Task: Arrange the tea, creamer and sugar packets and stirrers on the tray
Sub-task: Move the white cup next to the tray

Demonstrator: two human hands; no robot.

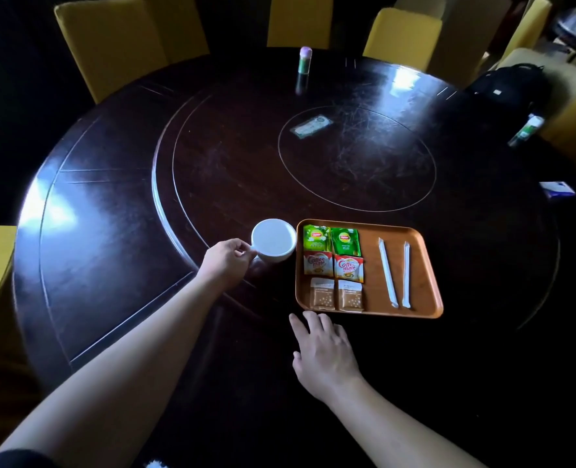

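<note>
Your left hand [227,260] pinches the white cup [273,239] by its handle, beside the tray [425,265] — your right hand [323,352] lies open, holding nothing.

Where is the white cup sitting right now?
In the head view, the white cup stands on the dark table, just off the left edge of the tray, with the left hand at its handle.

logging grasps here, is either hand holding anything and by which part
The left hand holds the white cup by its handle, beside the tray. The right hand holds nothing; it lies open, fingers near the tray's front edge.
</note>
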